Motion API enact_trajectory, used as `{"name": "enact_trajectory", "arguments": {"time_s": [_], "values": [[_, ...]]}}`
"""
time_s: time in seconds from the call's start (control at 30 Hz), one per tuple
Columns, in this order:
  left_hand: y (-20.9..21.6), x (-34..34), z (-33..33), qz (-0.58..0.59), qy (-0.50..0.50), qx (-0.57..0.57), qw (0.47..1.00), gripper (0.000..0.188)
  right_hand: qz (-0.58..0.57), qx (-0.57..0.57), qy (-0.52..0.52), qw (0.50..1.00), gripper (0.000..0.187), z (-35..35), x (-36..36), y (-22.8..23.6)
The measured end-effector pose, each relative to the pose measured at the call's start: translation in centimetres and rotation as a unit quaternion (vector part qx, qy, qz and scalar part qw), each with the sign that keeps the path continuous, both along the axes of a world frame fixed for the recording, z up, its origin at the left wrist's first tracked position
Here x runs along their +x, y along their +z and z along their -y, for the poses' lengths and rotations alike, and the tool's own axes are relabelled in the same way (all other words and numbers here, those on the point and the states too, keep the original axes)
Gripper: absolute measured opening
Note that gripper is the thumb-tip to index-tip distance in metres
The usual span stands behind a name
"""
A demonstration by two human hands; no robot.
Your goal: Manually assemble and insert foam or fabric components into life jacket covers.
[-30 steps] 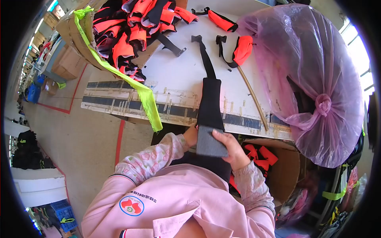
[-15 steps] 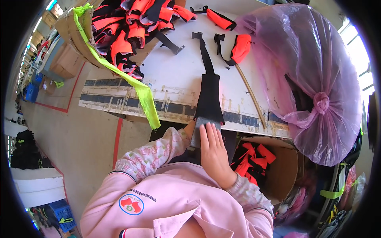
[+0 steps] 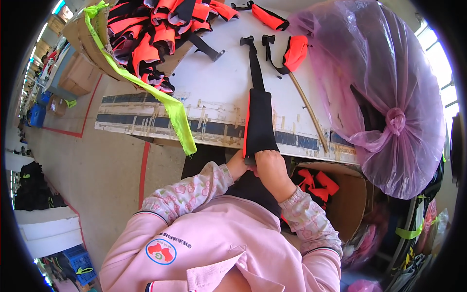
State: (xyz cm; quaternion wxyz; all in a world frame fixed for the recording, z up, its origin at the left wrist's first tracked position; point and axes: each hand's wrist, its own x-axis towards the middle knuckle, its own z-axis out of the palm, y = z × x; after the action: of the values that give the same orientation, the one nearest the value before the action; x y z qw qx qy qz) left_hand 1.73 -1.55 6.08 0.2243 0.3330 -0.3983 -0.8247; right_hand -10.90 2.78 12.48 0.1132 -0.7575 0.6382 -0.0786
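A black fabric sleeve with an orange edge (image 3: 261,121) lies lengthwise over the table's near edge. From its far end a black strap (image 3: 257,68) runs away across the table to a buckle. My right hand (image 3: 273,170) is closed on the sleeve's near end, fingers curled over the cloth. Close beside it, my left hand (image 3: 237,165) is at the same end, partly behind the cloth, and its fingers are mostly hidden. A small dark grey piece shows between the hands; the rest of it is out of sight.
A carton (image 3: 90,41) heaped with orange-and-black pieces (image 3: 158,41) stands far left, a yellow-green strip (image 3: 172,117) hanging off it. A thin stick (image 3: 309,112) and two orange pouches lie on the table (image 3: 214,92). A knotted purple bag (image 3: 384,73) bulges at right, above an open carton (image 3: 345,204).
My right hand has gone from lying flat on the grey plate to gripping the sleeve's near end. The sleeve has turned slightly, showing its orange edge, and the grey plate is now mostly hidden.
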Motion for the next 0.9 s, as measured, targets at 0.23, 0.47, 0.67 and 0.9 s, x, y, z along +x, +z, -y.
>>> {"name": "enact_trajectory", "arguments": {"time_s": [0.23,0.47,0.67,0.9], "values": [[-2.8,-0.6,-0.8,0.083,0.032,-0.002,0.996,0.015,-0.028,0.044,0.003,0.999,0.025,2.9,0.1,-5.6],[-4.2,-1.3,-0.3,0.04,0.097,-0.007,0.994,0.013,-0.033,-0.136,0.009,0.99,0.04,3.5,0.8,-7.5],[-3.2,-0.9,-1.8,0.032,0.15,0.125,0.98,0.057,-0.054,-0.216,-0.001,0.975,0.036,2.9,1.9,-7.1],[-8.0,0.9,-0.6,0.127,0.038,-0.108,0.985,0.03,0.13,0.166,-0.068,0.975,0.033,0.4,3.1,-1.2]]}}
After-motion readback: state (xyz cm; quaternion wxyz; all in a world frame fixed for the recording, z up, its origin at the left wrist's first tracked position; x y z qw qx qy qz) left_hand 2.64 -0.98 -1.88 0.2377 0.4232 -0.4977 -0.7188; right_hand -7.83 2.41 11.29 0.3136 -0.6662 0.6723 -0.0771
